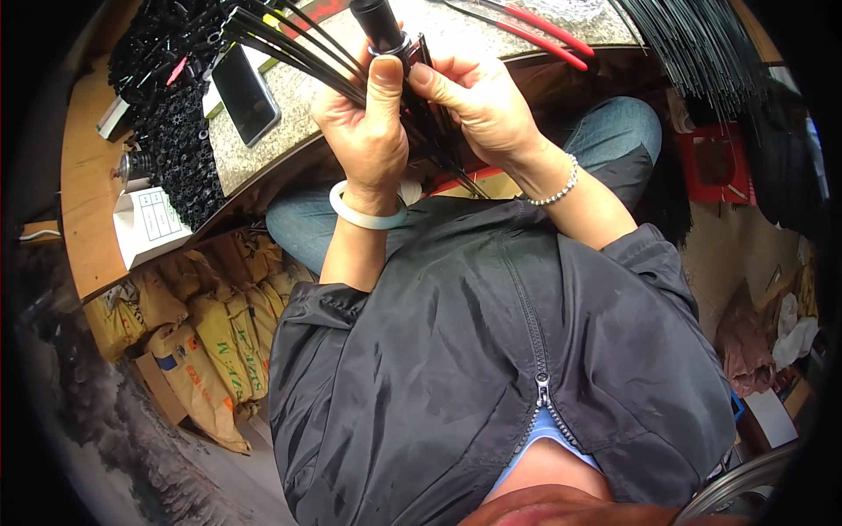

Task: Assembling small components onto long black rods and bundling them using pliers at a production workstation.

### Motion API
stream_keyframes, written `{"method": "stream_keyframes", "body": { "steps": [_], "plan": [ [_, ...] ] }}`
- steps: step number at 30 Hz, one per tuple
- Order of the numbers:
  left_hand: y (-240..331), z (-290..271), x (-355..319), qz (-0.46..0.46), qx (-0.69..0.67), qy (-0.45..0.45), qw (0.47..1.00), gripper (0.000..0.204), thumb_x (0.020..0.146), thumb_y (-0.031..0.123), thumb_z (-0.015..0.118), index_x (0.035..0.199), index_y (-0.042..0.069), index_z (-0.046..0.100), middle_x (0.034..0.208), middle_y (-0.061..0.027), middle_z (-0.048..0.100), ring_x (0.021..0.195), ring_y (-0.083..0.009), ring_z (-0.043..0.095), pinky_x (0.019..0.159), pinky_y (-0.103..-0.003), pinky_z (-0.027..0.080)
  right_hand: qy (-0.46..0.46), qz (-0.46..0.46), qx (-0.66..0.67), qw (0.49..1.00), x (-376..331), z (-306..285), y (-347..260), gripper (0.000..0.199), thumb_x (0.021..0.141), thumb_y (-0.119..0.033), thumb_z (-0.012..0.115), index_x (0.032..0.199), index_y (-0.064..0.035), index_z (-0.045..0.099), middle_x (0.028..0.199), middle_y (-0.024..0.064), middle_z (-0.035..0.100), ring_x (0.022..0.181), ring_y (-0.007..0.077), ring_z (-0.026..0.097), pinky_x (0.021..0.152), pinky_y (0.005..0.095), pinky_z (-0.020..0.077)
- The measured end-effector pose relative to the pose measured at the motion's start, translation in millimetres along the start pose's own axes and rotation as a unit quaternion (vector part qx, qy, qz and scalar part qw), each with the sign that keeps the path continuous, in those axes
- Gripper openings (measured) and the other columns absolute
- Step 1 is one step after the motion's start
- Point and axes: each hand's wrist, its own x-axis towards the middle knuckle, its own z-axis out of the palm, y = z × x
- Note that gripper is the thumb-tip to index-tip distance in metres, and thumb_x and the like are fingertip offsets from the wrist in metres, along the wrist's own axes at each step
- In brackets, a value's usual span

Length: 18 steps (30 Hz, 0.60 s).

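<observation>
Both my hands are raised over the near edge of the worktop, close together on what looks like a black umbrella frame (pixel 296 60). Its thin ribs fan out to the upper left and hang down between my hands. A black cylinder (pixel 379 24) with a shiny ring at its base stands up from the middle. My left hand (pixel 364 127) wraps around the ribs, its thumb pressed just below the ring. My right hand (pixel 482 101) pinches the frame right of the ring with thumb and fingers. The exact spot under the right fingertips is hidden.
A phone (pixel 246 95) lies on the speckled worktop (pixel 235 167), beside heaped small black parts (pixel 180 145). Red-handled pliers (pixel 548 35) lie at the back, near a bundle of thin black rods (pixel 697 53). Left are a white box (pixel 151 223) and filled sacks (pixel 197 373); right, a red crate (pixel 721 162).
</observation>
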Motion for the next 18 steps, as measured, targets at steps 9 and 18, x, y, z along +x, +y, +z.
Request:
{"method": "stream_keyframes", "body": {
  "steps": [9,18],
  "plan": [
    [0.8,1.7,-2.1,-0.021,-0.03,0.006,0.999,0.032,0.086,0.015,0.062,0.109,-0.005,0.053,0.099,-0.0134,0.062,0.085,-0.0181,0.062,0.078,-0.029,0.051,0.026,-0.051,-0.1,0.993,-3.6,7.3,-3.4,0.016,0.087,-0.01,0.061,0.099,-0.0003,0.059,0.086,0.0045,0.064,0.077,0.0057,0.058,0.07,0.0185,0.0474],
    [3.3,3.3,-2.2,-0.038,-0.046,-0.005,0.998,0.034,0.086,0.018,0.062,0.11,-0.005,0.052,0.096,-0.0147,0.062,0.084,-0.0197,0.063,0.078,-0.03,0.051,0.027,0.011,-0.073,0.997,-6.4,5.9,-11.6,0.014,0.084,-0.013,0.065,0.094,-0.0037,0.061,0.082,-0.0009,0.063,0.067,0.0014,0.053,0.056,0.0137,0.039]
  ]
}}
